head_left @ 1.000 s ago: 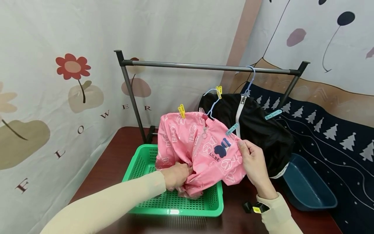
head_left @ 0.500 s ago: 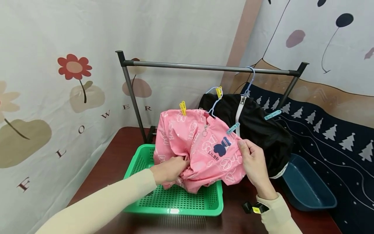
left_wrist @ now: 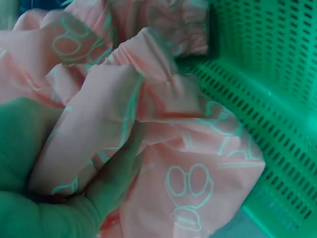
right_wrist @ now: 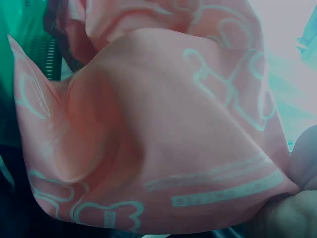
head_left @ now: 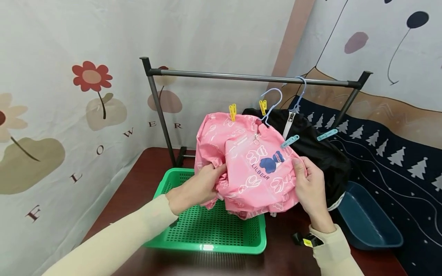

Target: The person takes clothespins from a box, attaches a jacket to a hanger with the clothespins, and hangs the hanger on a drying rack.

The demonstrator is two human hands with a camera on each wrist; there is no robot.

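Observation:
A pink jacket (head_left: 241, 161) with a bear print and white outlines hangs on a light-blue hanger (head_left: 274, 103), whose hook is off the rail. My left hand (head_left: 198, 186) grips a fold at the jacket's left side; in the left wrist view bunched pink cloth (left_wrist: 94, 119) lies between thumb and fingers. With thumb and fingers my right hand (head_left: 310, 186) pinches the sleeve side at the right. A yellow clothespin (head_left: 233, 112) and a blue clothespin (head_left: 289, 141) are clipped on the jacket's shoulders. Behind it, a black jacket (head_left: 321, 165) hangs from the rail.
The grey rack's rail (head_left: 221, 76) runs across behind the jackets. Under the pink jacket stands a green basket (head_left: 214, 247). A dark-blue basin (head_left: 373, 218) sits at the right on the brown table (head_left: 131, 191). Another yellow clothespin (head_left: 263, 107) and another blue clothespin (head_left: 327, 134) are on the black jacket.
Both hands have raised the pink jacket and shifted it slightly right. Its lower edge has risen out of the basket, and the hanger hook now stands higher, closer to the rail.

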